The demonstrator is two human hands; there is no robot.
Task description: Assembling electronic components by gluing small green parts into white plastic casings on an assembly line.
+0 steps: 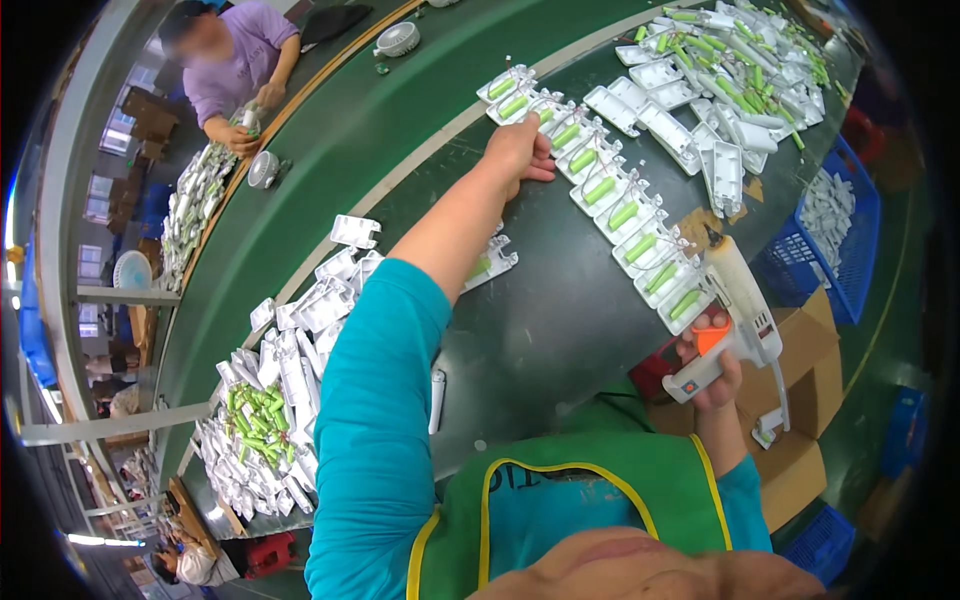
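Observation:
A slanting row of white plastic casing halves [700, 308] lies on the dark green table, each with a green battery cell [598, 190] and thin wires. My left hand [518, 158] reaches across to the far part of this row. Its fingers are curled together at a casing, and what lies between the fingertips is hidden. At the near end of the row, my right hand [718, 385] grips a white glue gun [750, 335] with an orange trigger [710, 338]. The gun's nozzle points away from me, beside the last casings.
White casings and green cells are heaped at the far right [735, 80]; another pile [320, 300] lies left. A blue basket [840, 270] and a cardboard box [805, 370] stand right. Across the green belt [330, 120], a person [235, 60] handles parts near small fans [397, 40].

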